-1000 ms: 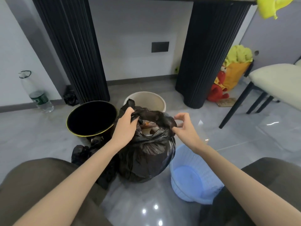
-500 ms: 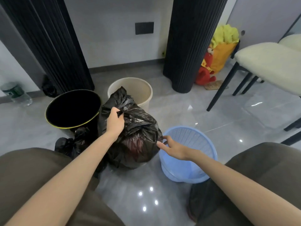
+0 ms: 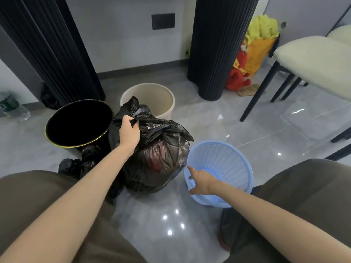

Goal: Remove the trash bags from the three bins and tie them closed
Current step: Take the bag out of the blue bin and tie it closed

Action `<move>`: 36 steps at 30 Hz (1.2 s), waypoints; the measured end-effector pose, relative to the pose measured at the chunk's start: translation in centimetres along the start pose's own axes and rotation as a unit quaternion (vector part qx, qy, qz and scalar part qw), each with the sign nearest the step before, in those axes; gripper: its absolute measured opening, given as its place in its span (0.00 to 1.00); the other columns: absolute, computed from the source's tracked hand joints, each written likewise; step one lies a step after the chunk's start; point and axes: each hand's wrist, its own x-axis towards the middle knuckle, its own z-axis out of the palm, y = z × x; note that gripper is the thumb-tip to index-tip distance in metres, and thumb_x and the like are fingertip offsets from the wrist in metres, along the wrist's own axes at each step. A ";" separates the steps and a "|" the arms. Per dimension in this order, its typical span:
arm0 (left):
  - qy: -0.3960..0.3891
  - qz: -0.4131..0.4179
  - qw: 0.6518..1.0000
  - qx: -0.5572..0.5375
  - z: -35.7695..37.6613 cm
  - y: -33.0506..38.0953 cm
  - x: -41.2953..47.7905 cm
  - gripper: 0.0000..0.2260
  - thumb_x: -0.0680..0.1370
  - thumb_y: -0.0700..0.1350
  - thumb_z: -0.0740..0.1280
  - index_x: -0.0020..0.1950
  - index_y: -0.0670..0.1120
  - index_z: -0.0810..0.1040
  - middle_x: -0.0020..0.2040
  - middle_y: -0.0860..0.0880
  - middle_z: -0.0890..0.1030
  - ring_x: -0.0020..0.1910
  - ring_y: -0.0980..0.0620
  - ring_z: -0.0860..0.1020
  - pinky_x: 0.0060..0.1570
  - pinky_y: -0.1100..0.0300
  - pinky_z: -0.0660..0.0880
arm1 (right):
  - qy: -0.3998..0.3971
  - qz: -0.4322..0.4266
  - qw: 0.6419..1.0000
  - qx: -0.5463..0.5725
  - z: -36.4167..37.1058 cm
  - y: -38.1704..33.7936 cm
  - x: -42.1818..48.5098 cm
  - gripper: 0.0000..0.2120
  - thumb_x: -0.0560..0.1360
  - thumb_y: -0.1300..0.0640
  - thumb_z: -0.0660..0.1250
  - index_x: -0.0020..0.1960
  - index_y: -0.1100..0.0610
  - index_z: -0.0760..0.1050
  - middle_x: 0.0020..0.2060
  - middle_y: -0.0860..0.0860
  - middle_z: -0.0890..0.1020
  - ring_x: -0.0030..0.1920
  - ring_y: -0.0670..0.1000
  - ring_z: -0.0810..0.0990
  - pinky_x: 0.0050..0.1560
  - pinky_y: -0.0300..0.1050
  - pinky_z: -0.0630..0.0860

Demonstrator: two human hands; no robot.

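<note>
On the glossy grey floor (image 3: pixel 218 118) in front of the wearer's knees, I log the following.

Full black trash bag (image 3: pixel 161 160): out of its bin, standing on the floor between the three bins, mouth bunched but not knotted.
Left hand (image 3: pixel 129 132): fingers curled tight round the gathered neck of that bag, at its upper left.
Right hand (image 3: pixel 199 182): fingers spread, index straight, lying over the near-left rim of the blue basket bin (image 3: pixel 229 164). I cannot tell whether it grips the rim.
Black bin (image 3: pixel 77 122): yellow-edged, no liner, just left of the bag.
Beige bin (image 3: pixel 152 95): no liner, behind the bag.
Smaller black bag (image 3: pixel 76 166): crumpled on the floor below the black bin.
Periphery: water bottle (image 3: pixel 11 109) far left, plush toy (image 3: pixel 245 61) and chair (image 3: pixel 313 59) to the right.
</note>
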 end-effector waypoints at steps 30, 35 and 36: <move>-0.026 0.023 0.999 0.035 3.6 -1.2 2.6 0.05 0.81 0.42 0.58 0.52 0.40 0.69 0.35 0.50 0.71 0.34 0.55 0.68 0.33 0.62 0.63 | 0.163 0.104 0.980 0.045 -10.1 5.7 11.3 0.31 0.78 0.61 0.56 0.77 0.57 0.47 0.69 0.59 0.65 0.69 0.61 0.65 0.64 0.55 0.68; -0.037 0.030 0.998 0.037 3.3 -0.9 1.6 0.04 0.81 0.42 0.58 0.52 0.41 0.69 0.34 0.50 0.70 0.33 0.55 0.68 0.33 0.61 0.63 | 0.197 0.108 0.971 0.083 -11.1 4.9 9.6 0.23 0.78 0.60 0.56 0.73 0.57 0.62 0.70 0.56 0.68 0.68 0.59 0.66 0.64 0.56 0.70; -0.040 0.034 0.998 0.036 3.2 -0.7 1.3 0.04 0.81 0.41 0.58 0.51 0.41 0.69 0.34 0.50 0.70 0.32 0.55 0.68 0.32 0.61 0.63 | 0.229 0.104 0.962 0.102 -11.6 4.2 9.0 0.19 0.79 0.58 0.55 0.69 0.58 0.68 0.66 0.58 0.72 0.65 0.60 0.70 0.62 0.56 0.72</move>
